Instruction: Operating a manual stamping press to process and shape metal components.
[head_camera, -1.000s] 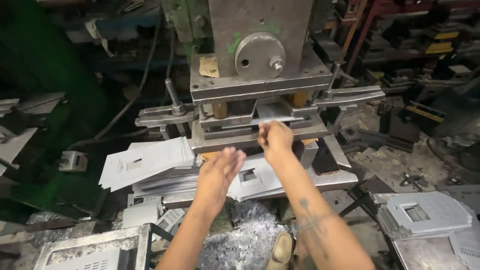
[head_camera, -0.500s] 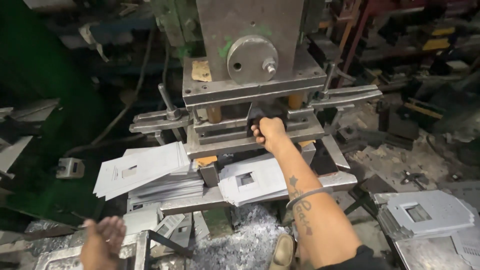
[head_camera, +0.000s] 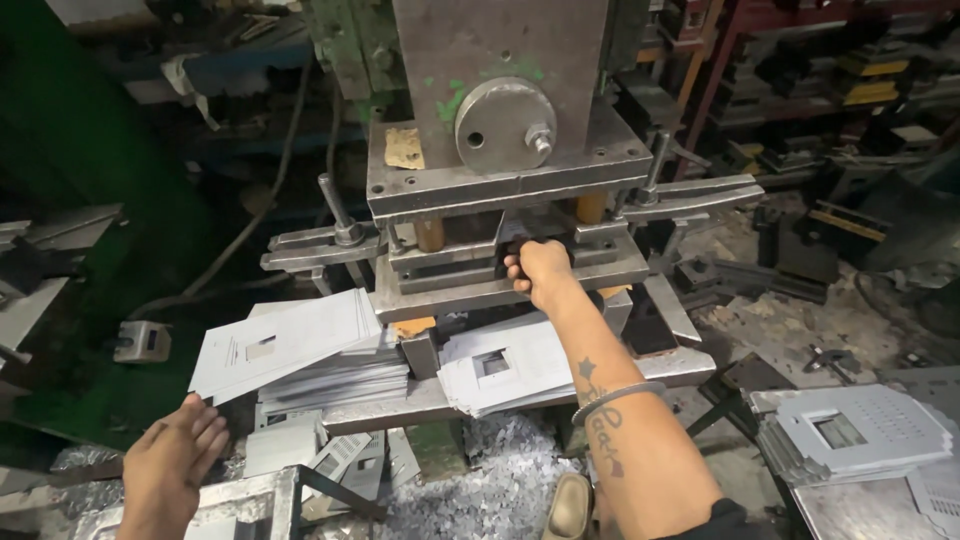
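Since 1.0 s ago, left hand has been withdrawn from the press bed to the lower left of frame; since 0.5 s ago it has been raised slightly toward the nearest sheet stack. Right hand has been kept at the die gap throughout.

Head view, only 1 view recorded:
- Right hand is reached into the slot between the upper and lower plates of the press. Fingers are curled closed on something dark in the gap; what is gripped cannot be told, as it is hidden by the hand and the plates. Metal bangle is noted on the forearm.
- Left hand is held open, fingers spread and loose, nothing gripped. Fingertips are seen just beside the near corner of the tilted top sheet, a white panel with a small rectangular cut-out; contact cannot be confirmed.
- Top sheet is lying askew on the left stack of like panels, on the press bed left of the die.
- A 2nd stack, also with square cut-outs, is set on the bed just below the right hand, touching the forearm in outline.
- A 3rd stack of grey panels is seen at lower right, well apart from both hands.
- Metal scrap is piled on the floor under the bed
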